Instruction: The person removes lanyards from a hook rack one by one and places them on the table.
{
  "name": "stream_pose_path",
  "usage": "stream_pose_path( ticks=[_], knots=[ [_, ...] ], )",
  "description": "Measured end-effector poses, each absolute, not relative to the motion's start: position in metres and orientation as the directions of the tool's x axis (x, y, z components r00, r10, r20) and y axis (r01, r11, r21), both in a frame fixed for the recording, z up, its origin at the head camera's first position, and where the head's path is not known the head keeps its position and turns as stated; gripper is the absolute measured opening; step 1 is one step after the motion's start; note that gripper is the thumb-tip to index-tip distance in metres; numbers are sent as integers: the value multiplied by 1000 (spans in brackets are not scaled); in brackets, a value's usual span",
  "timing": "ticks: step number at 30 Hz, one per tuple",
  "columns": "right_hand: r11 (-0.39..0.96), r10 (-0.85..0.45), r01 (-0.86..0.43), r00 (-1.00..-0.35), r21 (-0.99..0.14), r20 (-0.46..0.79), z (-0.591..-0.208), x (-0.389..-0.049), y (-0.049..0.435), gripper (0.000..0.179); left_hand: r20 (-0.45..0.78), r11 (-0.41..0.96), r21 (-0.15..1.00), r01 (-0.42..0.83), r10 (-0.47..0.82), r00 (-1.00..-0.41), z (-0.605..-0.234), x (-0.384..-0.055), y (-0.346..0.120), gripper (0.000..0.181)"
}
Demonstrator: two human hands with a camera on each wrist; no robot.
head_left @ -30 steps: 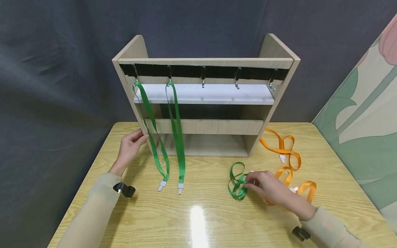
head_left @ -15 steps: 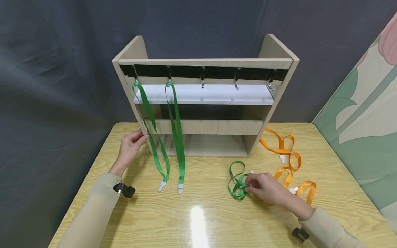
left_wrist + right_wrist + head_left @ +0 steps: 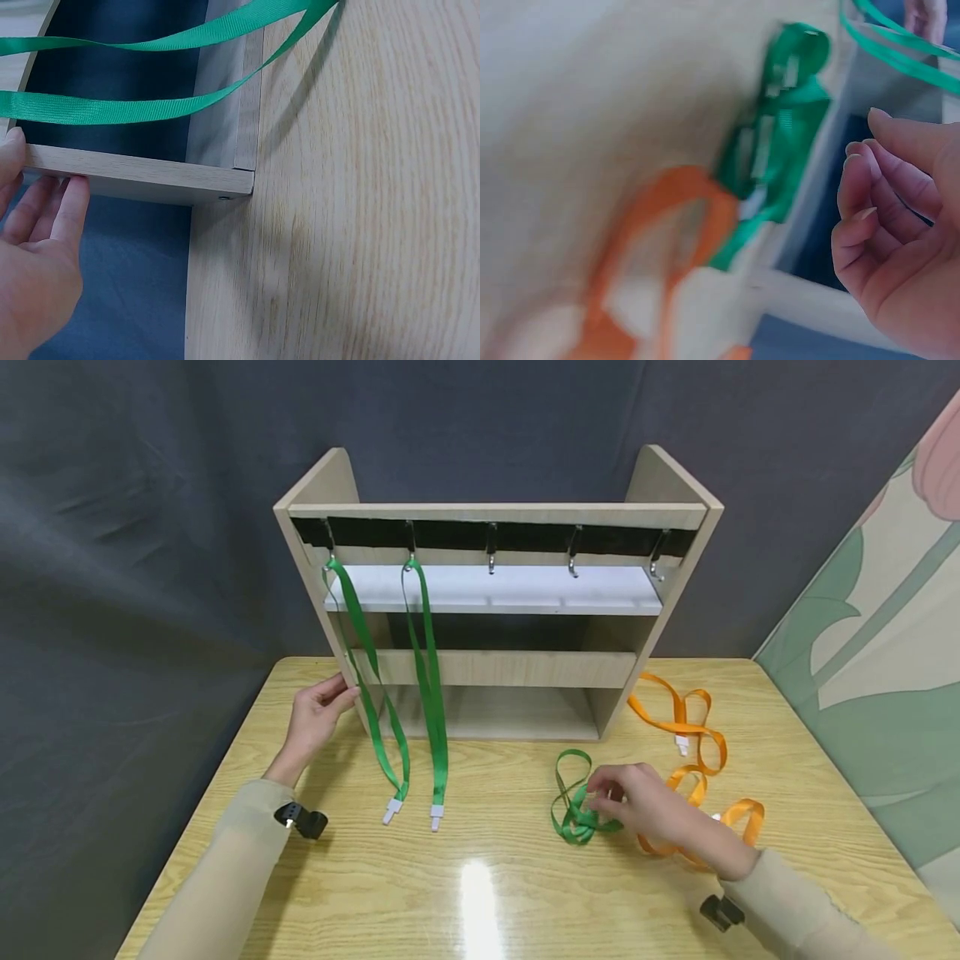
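Observation:
My left hand [image 3: 313,718] grips the left side panel of a wooden rack [image 3: 495,668], thumb on one face and fingers on the other in the left wrist view. Two green lanyards hang from the rack's two leftmost hooks, one lanyard [image 3: 360,620] at far left and another lanyard [image 3: 428,681] beside it. A third green lanyard [image 3: 577,828] lies bunched on the table, right of centre. Over its right side hovers my right hand [image 3: 637,802], fingers loosely curled. The right wrist view shows nothing between thumb and fingers, and the blurred green lanyard [image 3: 795,142] apart from them.
Orange lanyards [image 3: 678,725] lie loosely on the table [image 3: 360,893] at right, partly behind my right hand. Three hooks [image 3: 491,558] right of the hanging lanyards carry nothing. A dark curtain [image 3: 495,427] stands behind the rack, and a patterned cloth [image 3: 885,635] at right.
My right hand has shifted slightly up and left off the bunched green lanyard, and its fingers have parted. A green strap end now shows below the hand. The left hand stays on the rack.

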State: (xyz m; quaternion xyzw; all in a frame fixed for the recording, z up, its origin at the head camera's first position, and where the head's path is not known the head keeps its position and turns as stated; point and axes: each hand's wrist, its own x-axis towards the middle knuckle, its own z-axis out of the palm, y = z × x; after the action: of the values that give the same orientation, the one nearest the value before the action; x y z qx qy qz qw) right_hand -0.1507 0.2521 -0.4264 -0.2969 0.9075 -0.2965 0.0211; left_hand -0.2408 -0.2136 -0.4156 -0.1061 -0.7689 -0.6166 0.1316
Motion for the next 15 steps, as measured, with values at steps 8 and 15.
stream_pose_path(
  ticks=[8, 15],
  knots=[
    [597, -568, -638, -765, -487, 306, -379, -176, 201, 10, 325, 246, 917, 315, -2, -946, -400, -230, -209, 35],
    [506, -470, -676, -737, -536, 486, -324, -196, 150, 18, 336, 256, 910, 326, 3, -942, -401, -230, -207, 35]
  ],
)
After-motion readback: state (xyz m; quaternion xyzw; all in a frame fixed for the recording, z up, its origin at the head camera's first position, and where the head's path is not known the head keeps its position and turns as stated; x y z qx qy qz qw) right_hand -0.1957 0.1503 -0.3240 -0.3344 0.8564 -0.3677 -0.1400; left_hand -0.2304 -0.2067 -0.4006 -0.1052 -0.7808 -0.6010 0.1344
